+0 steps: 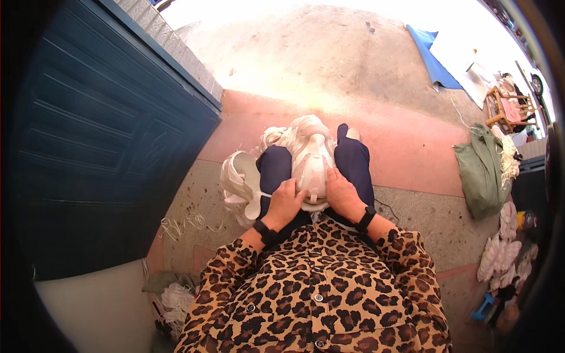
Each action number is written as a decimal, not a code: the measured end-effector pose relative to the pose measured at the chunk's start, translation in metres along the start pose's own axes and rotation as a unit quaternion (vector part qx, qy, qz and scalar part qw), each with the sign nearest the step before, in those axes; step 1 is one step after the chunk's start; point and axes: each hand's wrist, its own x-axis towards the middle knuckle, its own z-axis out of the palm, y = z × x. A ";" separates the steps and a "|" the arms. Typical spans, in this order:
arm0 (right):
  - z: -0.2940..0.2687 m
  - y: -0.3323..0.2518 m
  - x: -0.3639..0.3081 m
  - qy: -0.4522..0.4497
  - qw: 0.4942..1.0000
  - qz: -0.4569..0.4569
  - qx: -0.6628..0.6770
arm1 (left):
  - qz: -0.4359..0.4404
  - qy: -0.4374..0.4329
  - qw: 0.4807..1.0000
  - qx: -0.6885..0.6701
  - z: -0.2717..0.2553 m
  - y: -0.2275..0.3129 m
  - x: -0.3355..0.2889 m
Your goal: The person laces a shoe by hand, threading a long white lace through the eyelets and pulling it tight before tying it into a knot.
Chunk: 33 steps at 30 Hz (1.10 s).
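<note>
At centre, left hand (285,203) and right hand (345,193) have fingers pinching one mesh shoe upper (311,169); one blue door (112,129) upper left, concrete floor (306,56) top.

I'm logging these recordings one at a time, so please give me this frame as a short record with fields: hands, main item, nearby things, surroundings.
Left hand: at the near left edge of a white shoe piece, thumb against it; how firm the hold is, cannot tell
Right hand: at its right edge, fingers against it; hold also unclear
Main item: the shoe piece, between the person's legs
Nearby: another white piece beside the left leg
Right side: green sack
Left side: dark blue door
Background: blue sheet, wooden chair
</note>
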 end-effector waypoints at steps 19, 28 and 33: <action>-0.007 -0.031 0.007 0.007 0.967 -0.241 -0.088 | -0.169 0.021 0.985 0.022 -0.167 -0.107 -0.032; -0.007 -0.031 0.007 -0.001 0.967 -0.242 -0.076 | 0.023 -0.141 0.980 0.137 -0.136 -0.112 -0.081; -0.007 -0.030 0.004 0.014 0.969 -0.233 -0.085 | 0.028 -0.150 0.980 0.129 -0.183 -0.093 -0.135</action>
